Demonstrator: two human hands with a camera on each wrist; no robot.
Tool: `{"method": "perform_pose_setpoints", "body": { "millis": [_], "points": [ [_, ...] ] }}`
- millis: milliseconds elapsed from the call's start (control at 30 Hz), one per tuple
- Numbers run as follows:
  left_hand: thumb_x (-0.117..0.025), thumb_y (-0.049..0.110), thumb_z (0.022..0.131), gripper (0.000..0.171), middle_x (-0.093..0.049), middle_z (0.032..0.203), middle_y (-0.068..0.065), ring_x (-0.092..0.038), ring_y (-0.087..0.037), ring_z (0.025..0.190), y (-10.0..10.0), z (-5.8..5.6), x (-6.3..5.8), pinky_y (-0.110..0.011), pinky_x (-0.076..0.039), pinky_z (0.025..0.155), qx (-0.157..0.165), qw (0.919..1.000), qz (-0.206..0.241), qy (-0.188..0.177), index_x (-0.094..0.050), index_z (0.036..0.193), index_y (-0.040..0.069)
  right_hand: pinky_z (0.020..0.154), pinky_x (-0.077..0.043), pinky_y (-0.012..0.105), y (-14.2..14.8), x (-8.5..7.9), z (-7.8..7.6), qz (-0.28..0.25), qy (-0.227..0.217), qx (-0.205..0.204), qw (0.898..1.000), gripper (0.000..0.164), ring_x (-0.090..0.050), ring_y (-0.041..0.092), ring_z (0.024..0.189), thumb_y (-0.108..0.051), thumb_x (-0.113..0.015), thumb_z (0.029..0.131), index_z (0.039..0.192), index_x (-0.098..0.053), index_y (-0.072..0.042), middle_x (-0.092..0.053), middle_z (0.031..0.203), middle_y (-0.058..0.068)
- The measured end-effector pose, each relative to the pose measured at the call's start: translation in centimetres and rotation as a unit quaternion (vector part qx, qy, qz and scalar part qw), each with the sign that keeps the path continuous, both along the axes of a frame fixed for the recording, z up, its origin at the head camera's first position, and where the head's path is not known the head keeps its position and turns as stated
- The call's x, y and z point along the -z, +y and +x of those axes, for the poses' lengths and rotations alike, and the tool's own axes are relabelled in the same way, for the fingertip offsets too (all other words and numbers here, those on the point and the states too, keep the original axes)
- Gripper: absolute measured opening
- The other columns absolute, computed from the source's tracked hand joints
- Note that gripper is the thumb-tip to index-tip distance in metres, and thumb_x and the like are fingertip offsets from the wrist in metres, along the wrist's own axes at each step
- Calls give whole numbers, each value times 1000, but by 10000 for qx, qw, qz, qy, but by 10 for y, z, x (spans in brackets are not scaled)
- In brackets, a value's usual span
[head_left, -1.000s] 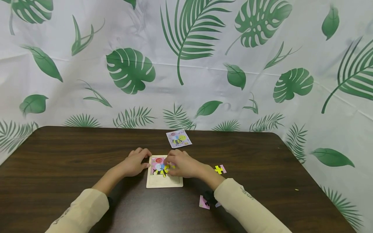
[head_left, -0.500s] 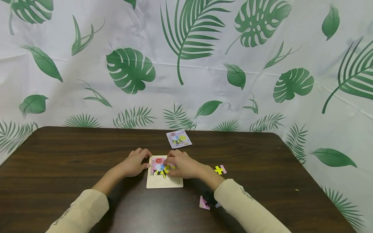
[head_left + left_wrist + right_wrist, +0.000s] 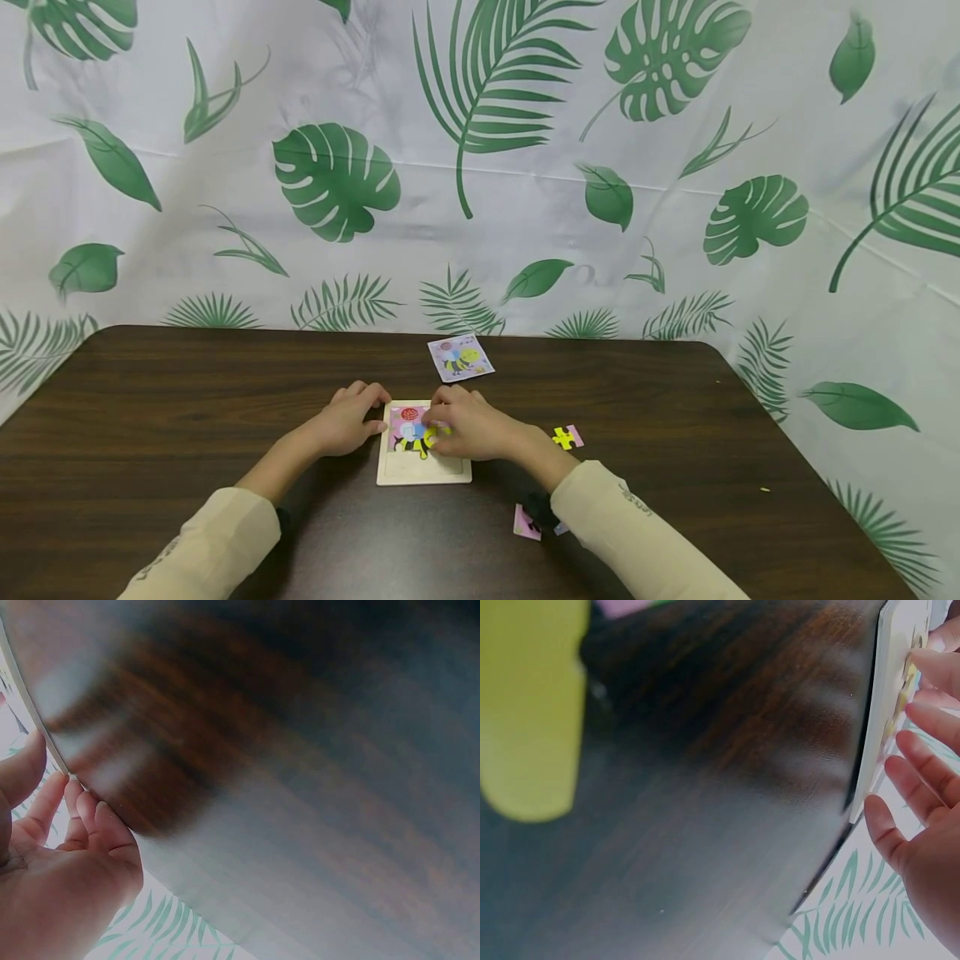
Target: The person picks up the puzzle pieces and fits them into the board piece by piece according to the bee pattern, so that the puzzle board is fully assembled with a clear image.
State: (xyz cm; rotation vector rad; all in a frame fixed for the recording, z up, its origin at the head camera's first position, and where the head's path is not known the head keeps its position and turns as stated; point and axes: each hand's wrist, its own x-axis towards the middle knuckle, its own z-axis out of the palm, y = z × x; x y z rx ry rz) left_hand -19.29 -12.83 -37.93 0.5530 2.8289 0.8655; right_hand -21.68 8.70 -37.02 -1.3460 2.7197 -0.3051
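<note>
A small wooden puzzle tray point(image 3: 423, 472) lies on the table, its upper part filled with pieces of a bee picture point(image 3: 410, 442). My left hand point(image 3: 348, 421) holds the tray at its left edge, thumb and index finger at the upper corner. In the left wrist view the bent fingers point(image 3: 82, 810) meet that pale edge. Over the right part of the picture, my right hand point(image 3: 472, 421) pinches a partly covered yellow puzzle piece between thumb and fingertips. The right wrist view shows these fingers point(image 3: 922, 761) low along the tray's side. The tray's bare wood shows below the picture.
A printed bee card point(image 3: 461, 358) lies behind the tray. To the right are a yellow and pink loose piece point(image 3: 566, 437) and, nearer, a pink piece point(image 3: 526, 522) beside the right wrist's black camera point(image 3: 538, 508). A leaf-print cloth point(image 3: 487, 192) hangs behind the table.
</note>
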Motion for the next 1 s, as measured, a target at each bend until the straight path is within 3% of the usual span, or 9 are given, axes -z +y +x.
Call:
{"method": "perform_pose_setpoints", "body": {
  "millis": [600,1000],
  "points": [
    [-59,9,88,24,-48,105,-15,-42,-35,101,0,0,-3,-52,-35,86,5,10000,-69,-68,-50,109,3,72,-30,27,3,0,-1,115,15,-159,9998,31,-44,16,96,-24,-69,82,112,-65,-19,-51,102,2],
    [-59,9,88,24,-48,105,-14,-42,-35,100,0,-1,-2,-52,-35,85,25,9999,-84,-73,-50,110,3,71,-31,28,2,2,-2,63,136,-198,9997,27,-46,18,96,-22,-69,81,108,-66,-16,-51,101,3]
  ]
}}
